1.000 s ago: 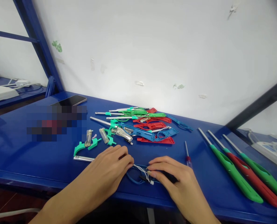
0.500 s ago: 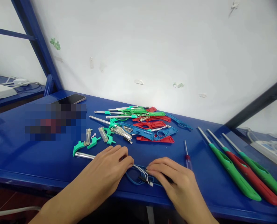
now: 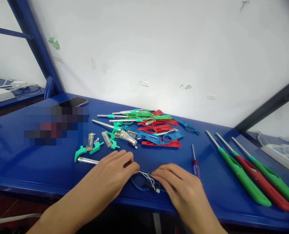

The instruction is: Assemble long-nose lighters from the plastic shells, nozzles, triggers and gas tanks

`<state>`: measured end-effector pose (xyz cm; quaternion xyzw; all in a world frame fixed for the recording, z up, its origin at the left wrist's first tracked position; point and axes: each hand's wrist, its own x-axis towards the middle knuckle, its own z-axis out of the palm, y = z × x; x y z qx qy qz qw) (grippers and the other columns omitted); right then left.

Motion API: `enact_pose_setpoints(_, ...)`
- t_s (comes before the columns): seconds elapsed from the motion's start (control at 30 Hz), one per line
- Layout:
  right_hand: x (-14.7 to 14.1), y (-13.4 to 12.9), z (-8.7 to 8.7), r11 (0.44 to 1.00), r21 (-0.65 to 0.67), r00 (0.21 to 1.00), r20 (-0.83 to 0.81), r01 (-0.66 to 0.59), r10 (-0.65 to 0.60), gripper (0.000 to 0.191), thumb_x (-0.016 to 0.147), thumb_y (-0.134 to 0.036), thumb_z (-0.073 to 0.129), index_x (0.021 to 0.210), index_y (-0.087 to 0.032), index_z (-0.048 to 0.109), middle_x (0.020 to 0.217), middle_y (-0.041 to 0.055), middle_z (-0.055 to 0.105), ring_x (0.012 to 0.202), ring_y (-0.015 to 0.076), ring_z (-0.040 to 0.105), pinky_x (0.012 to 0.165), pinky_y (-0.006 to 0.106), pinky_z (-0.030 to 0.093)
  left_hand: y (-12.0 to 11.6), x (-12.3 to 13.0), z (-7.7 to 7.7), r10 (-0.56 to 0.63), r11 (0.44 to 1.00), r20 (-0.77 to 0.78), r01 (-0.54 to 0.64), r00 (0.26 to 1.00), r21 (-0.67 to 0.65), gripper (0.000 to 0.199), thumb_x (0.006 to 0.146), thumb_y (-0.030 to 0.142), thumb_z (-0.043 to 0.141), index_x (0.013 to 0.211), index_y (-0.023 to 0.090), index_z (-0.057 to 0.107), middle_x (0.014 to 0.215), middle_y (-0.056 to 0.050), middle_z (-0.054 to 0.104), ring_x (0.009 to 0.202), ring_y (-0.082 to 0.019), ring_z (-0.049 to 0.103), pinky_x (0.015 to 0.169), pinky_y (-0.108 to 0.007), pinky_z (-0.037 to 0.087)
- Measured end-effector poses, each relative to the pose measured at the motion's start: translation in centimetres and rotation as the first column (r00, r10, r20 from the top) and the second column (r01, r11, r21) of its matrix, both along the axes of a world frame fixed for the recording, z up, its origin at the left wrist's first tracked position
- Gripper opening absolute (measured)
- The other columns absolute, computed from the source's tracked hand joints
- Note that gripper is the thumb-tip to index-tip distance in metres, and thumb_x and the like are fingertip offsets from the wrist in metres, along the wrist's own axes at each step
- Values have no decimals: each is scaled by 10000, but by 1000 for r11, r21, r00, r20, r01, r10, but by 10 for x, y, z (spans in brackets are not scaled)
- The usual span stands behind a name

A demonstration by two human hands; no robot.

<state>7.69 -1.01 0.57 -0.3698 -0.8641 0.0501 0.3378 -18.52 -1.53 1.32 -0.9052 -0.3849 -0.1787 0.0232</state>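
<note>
A blue half-shell of a long-nosed gas lighter [image 3: 138,186] lies near the table's front edge, between my hands and partly beneath them. White wires [image 3: 148,177] run across it to a small black piece with a white end [image 3: 157,190]. My left hand [image 3: 115,172] is closed over the front of the shell, thumb and forefinger pinched where the wires begin. From under it a metal tube [image 3: 87,160] sticks out leftward. My right hand [image 3: 179,182] pinches at the shell's rear part; its fingers hide what exactly they grip.
Green trigger parts [image 3: 95,148] and clear fuel tanks [image 3: 106,139] lie at left. Behind is a pile of red, green and blue shells [image 3: 159,129]. A screwdriver [image 3: 195,164] and whole lighters [image 3: 244,175] lie at right. A phone [image 3: 77,101] lies back left.
The fingertips of my right hand have moved slightly left and closed together over the shell. My left hand keeps its place. The view has shifted a little.
</note>
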Motion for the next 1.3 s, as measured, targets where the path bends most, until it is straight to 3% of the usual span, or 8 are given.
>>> enact_pose_setpoints(0.4, 3, 1, 1, 998, 33, 998, 43, -47, 46, 314, 1165, -175, 502, 1151, -239, 809, 1040, 31, 831, 860, 189, 816, 756, 292, 643, 1, 3, -1, 0, 999, 23, -1, 1000, 52, 409, 897, -110, 523, 1111, 209, 665, 1022, -56, 687, 905, -288, 691, 861, -460, 613)
enact_pose_setpoints(0.63, 5, 0, 0, 998, 22, 997, 51, -64, 63, 306, 1147, -135, 522, 1188, -237, 807, 1110, 27, 860, 937, 201, 838, 843, 306, 663, 2, 0, -2, -27, 1000, 35, 28, 999, -7, 463, 885, -126, 489, 1164, 207, 648, 1113, -70, 710, 1000, -305, 697, 947, -507, 599)
enact_pose_setpoints(0.77, 7, 0, -1, 997, 0, 995, 61, -78, 77, 314, 1137, -113, 523, 1218, -231, 802, 1134, 35, 860, 960, 209, 832, 846, 314, 671, 0, -2, -3, -8, 999, 61, 11, 998, -53, 377, 1019, -44, 447, 1129, 228, 685, 1138, -63, 722, 1015, -299, 700, 922, -489, 597)
enact_pose_setpoints(0.93, 9, 1, -3, 992, -88, 994, 58, -86, 91, 327, 1134, -100, 528, 1261, -244, 793, 1228, 32, 845, 1078, 207, 822, 950, 319, 663, -6, -8, -1, 54, 999, 142, -53, 988, -8, 359, 1163, 132, 369, 1285, 245, 688, 1306, -78, 708, 1172, -255, 698, 953, -376, 579)
enact_pose_setpoints(1.03, 10, 1, -2, 987, -144, 996, 20, -78, 82, 300, 1129, -125, 567, 1246, -270, 803, 1248, 11, 841, 1109, 194, 815, 1003, 305, 645, -8, -10, 4, 63, 997, 148, -68, 987, 28, 420, 1207, 221, 306, 1200, 239, 725, 1217, -75, 743, 1079, -247, 712, 898, -367, 577)
enact_pose_setpoints(1.17, 9, -3, 2, 979, -198, 995, -101, -39, 19, 272, 1117, -166, 606, 1206, -336, 800, 1232, -30, 834, 1116, 172, 801, 1027, 283, 619, -6, -9, 7, 35, 999, 139, -40, 990, 33, 496, 1184, 146, 287, 1012, 225, 745, 1066, -69, 761, 974, -253, 702, 822, -376, 571)
enact_pose_setpoints(1.3, 5, -11, 8, 960, -279, 992, -127, -32, -4, 197, 1048, -300, 754, 1227, -379, 779, 1204, -22, 806, 1123, 219, 773, 1017, 346, 619, -5, -9, 2, 38, 999, 129, -34, 991, -32, 421, 1071, 2, 386, 1049, 218, 747, 1102, -61, 751, 978, -256, 694, 812, -385, 563)
